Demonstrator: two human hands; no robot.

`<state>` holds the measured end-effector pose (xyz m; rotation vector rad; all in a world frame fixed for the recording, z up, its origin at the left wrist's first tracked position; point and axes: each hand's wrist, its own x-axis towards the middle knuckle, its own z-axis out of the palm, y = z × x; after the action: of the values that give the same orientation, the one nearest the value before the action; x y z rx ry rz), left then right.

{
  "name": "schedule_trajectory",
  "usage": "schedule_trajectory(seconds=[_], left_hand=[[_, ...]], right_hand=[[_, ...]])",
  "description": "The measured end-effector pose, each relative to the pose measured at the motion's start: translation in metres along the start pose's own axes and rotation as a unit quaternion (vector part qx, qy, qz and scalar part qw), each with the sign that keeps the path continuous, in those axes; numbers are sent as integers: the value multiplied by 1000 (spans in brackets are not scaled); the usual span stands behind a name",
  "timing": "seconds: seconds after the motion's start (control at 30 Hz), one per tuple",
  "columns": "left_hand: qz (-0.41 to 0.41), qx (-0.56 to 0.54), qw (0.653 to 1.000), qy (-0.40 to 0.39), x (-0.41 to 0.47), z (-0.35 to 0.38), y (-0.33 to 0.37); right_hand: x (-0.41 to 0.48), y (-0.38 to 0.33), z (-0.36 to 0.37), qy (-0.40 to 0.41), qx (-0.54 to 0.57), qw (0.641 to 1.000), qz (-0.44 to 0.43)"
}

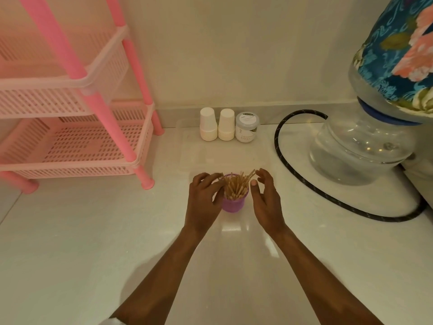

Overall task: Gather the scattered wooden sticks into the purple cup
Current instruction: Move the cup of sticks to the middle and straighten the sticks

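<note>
one purple cup point(234, 204) stands upright on the white counter point(93, 242) between your two hands, packed with a bundle of wooden sticks point(236, 187) too many and too close to count. the sticks stand on end, long axis near vertical, their tops fanning up and away from you, a few leaning toward your right. your left hand point(203, 202) sits just left of the cup, fingers spread and curled loosely, fingertips touching the leftmost sticks at the rim; whether it pinches one cannot be told. your right hand point(266, 200) hangs just right of the cup, fingers wide and slightly bent, holding nothing, thumb near the leaning tips. behind the cup, a clear plastic tray point(187, 146) lies on the counter, carrying two stacks of white paper cups point(208, 127) and one lidded jar point(247, 127) at its far edge. one pink two-tier rack point(77, 109) stands at the left. at the right, one large water bottle point(365, 141) under a floral cover point(398, 50), ringed by one black hose point(304, 181).
</note>
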<state>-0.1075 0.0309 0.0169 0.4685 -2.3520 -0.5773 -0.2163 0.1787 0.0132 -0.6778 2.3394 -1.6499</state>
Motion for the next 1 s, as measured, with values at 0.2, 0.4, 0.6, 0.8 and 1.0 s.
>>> schedule_trajectory(seconds=[0.2,0.4,0.6,0.8,1.0], left_hand=[[-207,-145,966,58,-3,-8,7],[-307,-209,928,31,1,-15,8],[-224,-193,955,33,10,-13,11],[-146,-186,971,32,20,-7,17],[-162,-170,972,11,13,3,8]], right_hand=[[19,-13,5,52,59,996,51],[31,-22,6,64,-17,997,-33],[29,-28,7,12,-106,985,-137],[26,-22,9,-54,-167,978,-110],[22,-19,5,-93,-122,983,-98]])
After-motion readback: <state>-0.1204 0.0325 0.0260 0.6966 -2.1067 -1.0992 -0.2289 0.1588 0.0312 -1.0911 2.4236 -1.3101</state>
